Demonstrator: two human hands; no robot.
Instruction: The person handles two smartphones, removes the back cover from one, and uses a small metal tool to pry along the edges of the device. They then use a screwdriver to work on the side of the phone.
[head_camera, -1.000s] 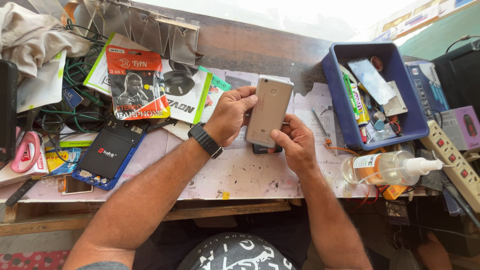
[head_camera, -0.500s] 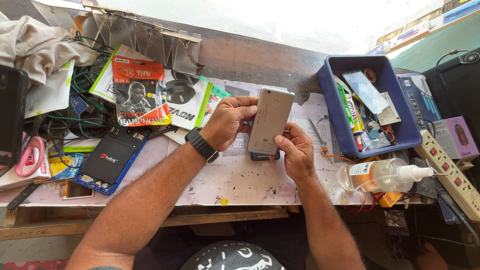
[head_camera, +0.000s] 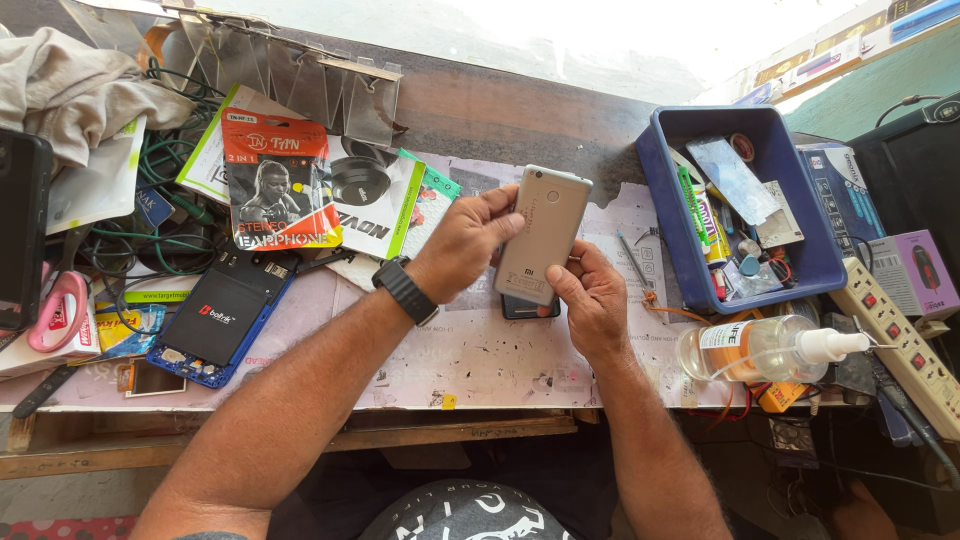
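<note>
Silver phone (head_camera: 543, 235), back facing up, being held tilted above counter (head_camera: 470, 355), just over dark handset (head_camera: 530, 306) lying there. Left hand (head_camera: 465, 243) gripping phone's left edge; right hand (head_camera: 592, 297) pinching lower right corner. Judgement: steady, even pressure at edges is keeping casing from slipping. Red-orange earphone packet (head_camera: 280, 180) lying left beside white-green headphone box (head_camera: 375, 205). Blue bin (head_camera: 665, 230) of parts sitting right. Clear pump bottle (head_camera: 755, 348) with white label lying on side near bin.

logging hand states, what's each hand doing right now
Left hand: closed on the upper part of the silver phone back cover.
Right hand: closed on the same cover's lower edge.
</note>
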